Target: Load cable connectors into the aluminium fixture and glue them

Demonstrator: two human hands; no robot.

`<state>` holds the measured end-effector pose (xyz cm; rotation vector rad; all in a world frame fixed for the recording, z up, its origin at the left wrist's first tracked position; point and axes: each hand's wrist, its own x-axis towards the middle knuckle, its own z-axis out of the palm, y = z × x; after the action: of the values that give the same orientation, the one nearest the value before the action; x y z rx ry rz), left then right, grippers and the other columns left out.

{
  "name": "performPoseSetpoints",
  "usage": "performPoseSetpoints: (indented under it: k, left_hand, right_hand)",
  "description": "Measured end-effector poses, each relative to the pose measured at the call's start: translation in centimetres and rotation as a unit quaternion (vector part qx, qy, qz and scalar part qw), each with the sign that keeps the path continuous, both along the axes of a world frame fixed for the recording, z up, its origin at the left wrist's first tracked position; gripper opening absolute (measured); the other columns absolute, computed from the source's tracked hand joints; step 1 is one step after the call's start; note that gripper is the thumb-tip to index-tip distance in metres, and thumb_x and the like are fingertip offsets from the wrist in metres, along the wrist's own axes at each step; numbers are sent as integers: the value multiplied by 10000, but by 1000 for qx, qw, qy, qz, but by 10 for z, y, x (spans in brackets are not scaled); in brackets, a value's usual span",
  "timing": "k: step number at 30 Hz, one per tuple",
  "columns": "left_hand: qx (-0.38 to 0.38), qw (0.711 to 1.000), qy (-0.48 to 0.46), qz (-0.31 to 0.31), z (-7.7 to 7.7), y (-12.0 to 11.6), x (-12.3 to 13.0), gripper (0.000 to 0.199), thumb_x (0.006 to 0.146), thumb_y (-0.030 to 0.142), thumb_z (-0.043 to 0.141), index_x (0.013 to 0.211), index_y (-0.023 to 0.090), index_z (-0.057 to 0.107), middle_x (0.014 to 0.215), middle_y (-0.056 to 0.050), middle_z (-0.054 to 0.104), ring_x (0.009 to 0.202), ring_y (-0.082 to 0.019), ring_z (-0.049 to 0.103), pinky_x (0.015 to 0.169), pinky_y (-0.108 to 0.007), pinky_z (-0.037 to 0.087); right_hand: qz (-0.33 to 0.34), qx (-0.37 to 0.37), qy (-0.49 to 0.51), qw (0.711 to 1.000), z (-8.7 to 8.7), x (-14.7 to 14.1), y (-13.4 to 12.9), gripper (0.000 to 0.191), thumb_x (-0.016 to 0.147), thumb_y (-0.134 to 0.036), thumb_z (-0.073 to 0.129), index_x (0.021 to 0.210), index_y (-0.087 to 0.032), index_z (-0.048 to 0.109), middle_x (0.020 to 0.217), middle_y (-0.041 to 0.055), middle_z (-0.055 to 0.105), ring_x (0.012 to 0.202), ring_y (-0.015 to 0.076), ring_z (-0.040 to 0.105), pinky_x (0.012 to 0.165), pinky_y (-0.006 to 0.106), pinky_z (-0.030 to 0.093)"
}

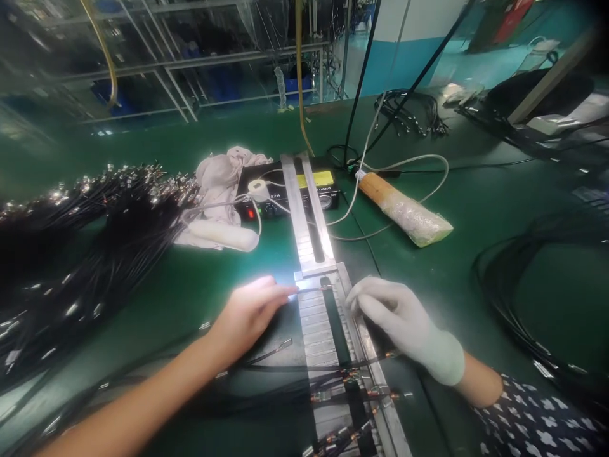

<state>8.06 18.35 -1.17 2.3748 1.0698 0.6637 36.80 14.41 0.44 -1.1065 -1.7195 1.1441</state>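
Note:
My bare left hand (254, 309) is closed in a pinch on a thin dark wire (309, 290) with a metal terminal at its tip. That wire lies across the slotted metal fixture (316, 317), just below its raised crossbar. Close to the fixture's right edge, my right hand (399, 314), in a white glove, has thumb and fingers pressed together. Whether anything is between those fingertips is hidden. Several black wires with metal terminals (352, 377) cross the lower fixture. One loose wire end (285, 344) sits just below my left hand.
A large pile of black cables (104, 235) covers the left. Behind the fixture stand a black control box (271, 206) and a crumpled cloth (219, 178). A plastic-wrapped wooden handle (399, 206) lies right of the box. Coiled black cables (504, 311) rest at the right.

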Motion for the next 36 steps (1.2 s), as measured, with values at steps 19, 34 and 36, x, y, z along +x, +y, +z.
performPoseSetpoints:
  k: [19,34,36]
  left_hand:
    - [-17,998,36,-57,4,8,10,263,1015,145,432,1175,181,637,902,-32,627,799,-135,595,727,-239,470]
    - [4,986,160,34,2,-22,8,449,1018,183,316,1352,307,589,818,-30,548,787,-207,496,762,-362,372]
    - [2,989,145,38,11,-28,3,422,1023,206,329,1368,291,556,861,-26,592,832,-201,536,817,-369,400]
  right_hand:
    - [-169,47,-7,985,-11,0,9,214,987,-279,499,1053,-203,689,1144,54,691,1096,203,627,979,330,508]
    - [-39,113,-314,942,-13,-8,14,451,1006,-324,383,1409,-163,505,1471,105,499,1290,296,469,1091,530,412]
    - [-40,139,-319,937,-14,-10,12,427,1008,-311,372,1375,-165,532,1431,120,528,1265,301,480,1077,526,419]
